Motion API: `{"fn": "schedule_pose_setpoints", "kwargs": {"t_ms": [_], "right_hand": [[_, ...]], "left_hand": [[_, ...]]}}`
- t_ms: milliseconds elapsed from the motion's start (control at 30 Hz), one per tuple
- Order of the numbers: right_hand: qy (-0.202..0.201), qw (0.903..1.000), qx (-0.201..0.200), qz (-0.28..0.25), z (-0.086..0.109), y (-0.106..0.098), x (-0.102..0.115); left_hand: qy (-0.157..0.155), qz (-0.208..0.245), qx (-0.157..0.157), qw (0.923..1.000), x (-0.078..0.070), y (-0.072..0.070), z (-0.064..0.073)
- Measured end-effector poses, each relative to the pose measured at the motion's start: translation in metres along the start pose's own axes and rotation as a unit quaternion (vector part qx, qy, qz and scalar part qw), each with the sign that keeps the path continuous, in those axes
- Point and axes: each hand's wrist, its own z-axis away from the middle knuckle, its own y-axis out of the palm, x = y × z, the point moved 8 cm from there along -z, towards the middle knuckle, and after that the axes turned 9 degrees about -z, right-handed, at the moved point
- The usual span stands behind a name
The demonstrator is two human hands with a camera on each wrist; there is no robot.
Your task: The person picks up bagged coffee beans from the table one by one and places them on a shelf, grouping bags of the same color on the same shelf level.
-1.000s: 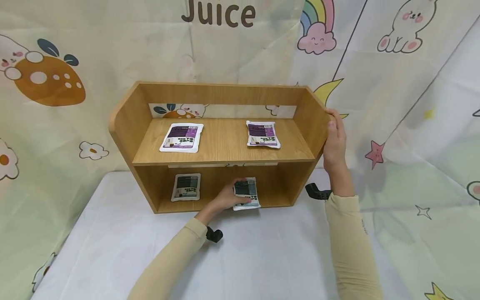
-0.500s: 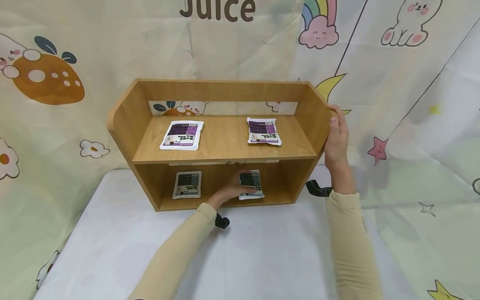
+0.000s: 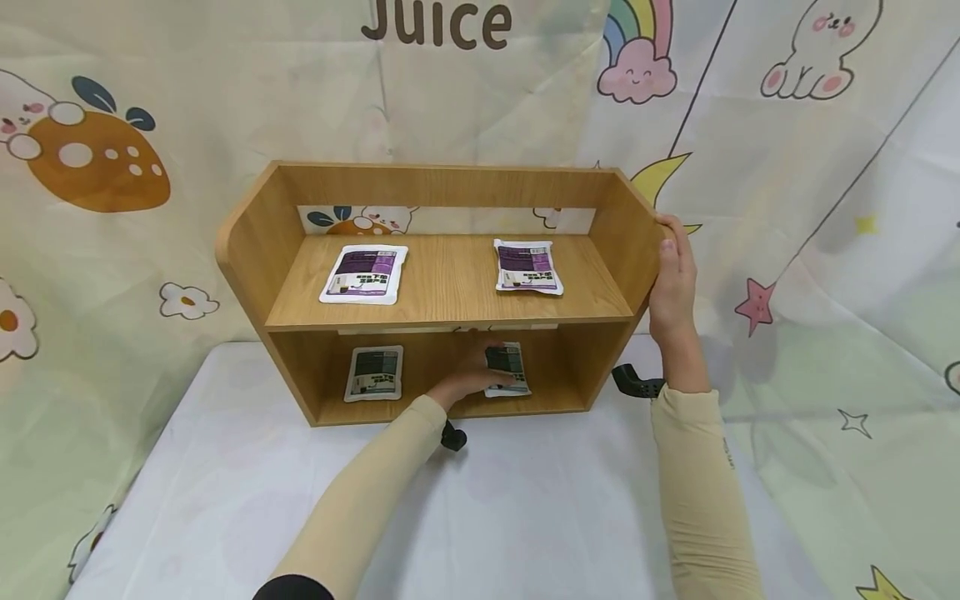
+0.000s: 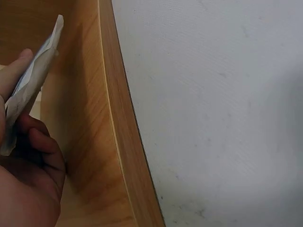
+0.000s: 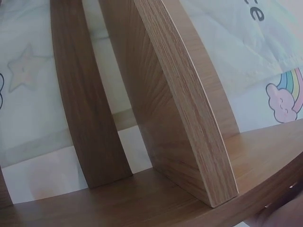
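My left hand (image 3: 471, 377) reaches into the lower tier of a wooden shelf (image 3: 450, 323) and pinches a white packet with a dark green label (image 3: 508, 371) between thumb and fingers. In the left wrist view the packet (image 4: 35, 78) is tilted, close over the wooden board. A matching green-labelled packet (image 3: 375, 373) lies at the left of that tier. Two purple-labelled packets, one at left (image 3: 364, 274) and one at right (image 3: 528, 267), lie on the upper tier. My right hand (image 3: 672, 287) grips the shelf's right side panel; only a sliver of that hand shows in the right wrist view.
The shelf stands on a white-covered table (image 3: 525, 508) against a patterned cloth backdrop (image 3: 480, 108). Its middle board and side panels (image 3: 258, 242) border the space around my left hand. An open gap shows behind the upper tier.
My left hand has carried the green-labelled packet deeper into the lower tier and slightly right. The right hand stays on the side panel, and the other packets lie as before.
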Motion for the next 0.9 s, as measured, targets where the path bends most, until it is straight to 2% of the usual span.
{"fn": "schedule_pose_setpoints", "kwargs": {"t_ms": [67,267,367,500,633,900], "right_hand": [[0.003,1.0000,0.003,0.003,0.000,0.001,0.000],[0.017,0.9998,-0.006,-0.001,0.002,-0.002,0.000],[0.014,0.9999,-0.002,-0.010,0.001,-0.001,0.001],[0.008,0.9999,0.010,-0.010,0.000,0.003,0.002],[0.000,1.0000,0.009,-0.003,-0.001,0.002,0.002],[-0.011,0.9997,0.010,-0.022,-0.001,0.001,0.002]], "left_hand": [[-0.004,-0.005,-0.001,1.0000,-0.004,0.000,-0.001],[-0.004,-0.062,0.007,0.9981,-0.014,0.004,-0.013],[-0.009,-0.052,0.016,0.9985,-0.016,0.008,-0.018],[-0.026,-0.049,0.022,0.9982,-0.013,0.012,-0.019],[-0.029,-0.061,0.018,0.9975,-0.009,0.014,-0.019],[-0.048,-0.111,0.011,0.9927,0.008,0.019,-0.020]]}}
